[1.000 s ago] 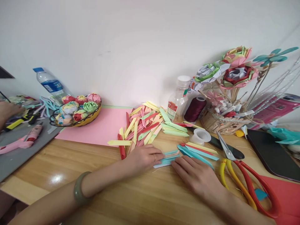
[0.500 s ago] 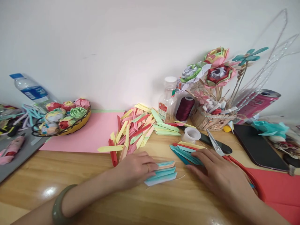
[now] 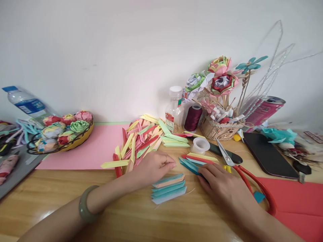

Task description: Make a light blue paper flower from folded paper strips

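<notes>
In the head view, your left hand (image 3: pixel 152 168) is over the worktop (image 3: pixel 113 218), its fingers drawn together just beyond a small stack (image 3: pixel 169 191) of folded paper strips, mostly blue with one peach. Your right hand (image 3: pixel 227 181) reaches onto a second group (image 3: pixel 189 165) of blue, red and yellow strips, its fingers touching the blue ones; you can't tell whether they grip any, as the hand covers part of them.

Beyond your left hand lies a loose heap (image 3: pixel 141 139) of yellow, pink, red and green strips, beside pink paper (image 3: pixel 101 151). A basket (image 3: pixel 84 137) of paper flowers sits farther left. Behind the second group are a white spool (image 3: pixel 200 145), a clear bottle (image 3: pixel 174 113) and dark thread (image 3: pixel 193 118). The scissors (image 3: pixel 228 159) lie open near your right hand, between it and the phone (image 3: pixel 271 156), with red paper (image 3: pixel 297 198) nearer you.
</notes>
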A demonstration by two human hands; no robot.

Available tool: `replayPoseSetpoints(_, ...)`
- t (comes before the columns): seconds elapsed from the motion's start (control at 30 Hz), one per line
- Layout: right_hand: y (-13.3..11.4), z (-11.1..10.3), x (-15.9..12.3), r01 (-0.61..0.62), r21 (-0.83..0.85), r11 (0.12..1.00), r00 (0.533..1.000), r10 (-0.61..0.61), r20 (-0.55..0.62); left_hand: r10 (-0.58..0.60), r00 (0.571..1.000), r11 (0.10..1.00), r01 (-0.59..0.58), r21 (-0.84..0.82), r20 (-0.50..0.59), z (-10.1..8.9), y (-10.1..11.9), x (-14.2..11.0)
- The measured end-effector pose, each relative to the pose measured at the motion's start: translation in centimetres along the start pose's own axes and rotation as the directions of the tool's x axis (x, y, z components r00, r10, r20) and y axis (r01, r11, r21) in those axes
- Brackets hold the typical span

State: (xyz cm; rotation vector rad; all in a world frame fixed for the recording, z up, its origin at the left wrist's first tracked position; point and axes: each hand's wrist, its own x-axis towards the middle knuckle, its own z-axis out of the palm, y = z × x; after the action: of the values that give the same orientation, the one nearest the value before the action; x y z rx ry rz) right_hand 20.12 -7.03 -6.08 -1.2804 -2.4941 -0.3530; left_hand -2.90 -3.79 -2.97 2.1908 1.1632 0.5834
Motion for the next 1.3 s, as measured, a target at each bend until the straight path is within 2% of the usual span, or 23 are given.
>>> replayPoseSetpoints(0.07,0.1,0.0,0.1,0.017,0.003,1.0,1.0,-0.017,-0.02,-0.038,0.999,0.999,0.038,-0.01,-0.003,-0.1,-0.1,0.4)
replayPoseSetpoints(0.17,0.3,-0.5,0.7,-0.025,0.048,0.999,0.997,0.029,-0.074,-0.105,0.994,0.993,0.106,-0.059,0.013,-0.2,-0.1,0.8)
replayPoseSetpoints(0.27,0.5,-1.7,1.9,-0.066,0.076,0.995,0.985,0.077,-0.155,-0.132,0.989,0.962,0.144,-0.233,0.067,-0.1,0.6,1.7)
replayPoseSetpoints(0.33,0.6,-2.5,3.1,-0.034,0.076,0.997,0.973,0.05,-0.225,-0.126,0.987,0.881,0.157,-0.447,0.1,0.0,1.4,2.6)
replayPoseSetpoints(0.37,0.6,-2.9,3.8,0.01,0.071,0.997,0.966,0.009,-0.257,-0.148,0.98,0.818,0.195,-0.541,0.13,0.1,1.8,3.2)
replayPoseSetpoints(0.43,0.8,-3.3,5.0,0.08,0.052,0.995,0.953,-0.061,-0.296,-0.241,0.963,0.685,0.256,-0.682,0.12,0.1,2.6,4.2)
replayPoseSetpoints(0.5,1.0,-3.5,6.1,0.114,0.071,0.991,0.944,-0.086,-0.319,-0.281,0.96,0.579,0.178,-0.796,0.011,0.2,3.1,5.1)
replayPoseSetpoints(0.57,1.3,-3.5,6.9,0.114,0.151,0.982,0.945,-0.06,-0.321,-0.283,0.959,0.527,0.128,-0.84,-0.031,0.2,3.2,5.6)
replayPoseSetpoints(0.8,2.1,-3.2,7.8,-0.039,0.518,0.854,0.98,0.135,-0.149,-0.256,0.966,0.486,0.097,-0.869,-0.035,0.3,2.3,5.6)
replayPoseSetpoints(0.93,2.1,-3.2,7.7,-0.13,0.628,0.768,0.979,0.201,-0.043,-0.254,0.967,0.487,0.111,-0.866,-0.019,0.2,2.2,5.5)
replayPoseSetpoints(1.03,2.4,-3.1,7.7,-0.162,0.654,0.739,0.973,0.229,-0.018,-0.243,0.97,0.497,0.101,-0.862,-0.026,0.0,2.3,5.4)
replayPoseSetpoints(1.13,2.9,-3.1,7.6,-0.251,0.695,0.674,0.939,0.343,0.007,-0.236,0.971,0.484,0.099,-0.869,-0.021,0.0,2.2,5.4)
replayPoseSetpoints(1.23,2.8,-3.5,7.4,-0.326,0.78,0.534,0.87,0.491,0.027,-0.24,0.971,0.449,0.104,-0.887,-0.007,0.2,2.0,5.5)
replayPoseSetpoints(1.3,2.2,-4.0,7.4,-0.336,0.828,0.449,0.846,0.53,0.056,-0.216,0.976,0.439,0.098,-0.893,0.001,0.3,1.8,5.5)
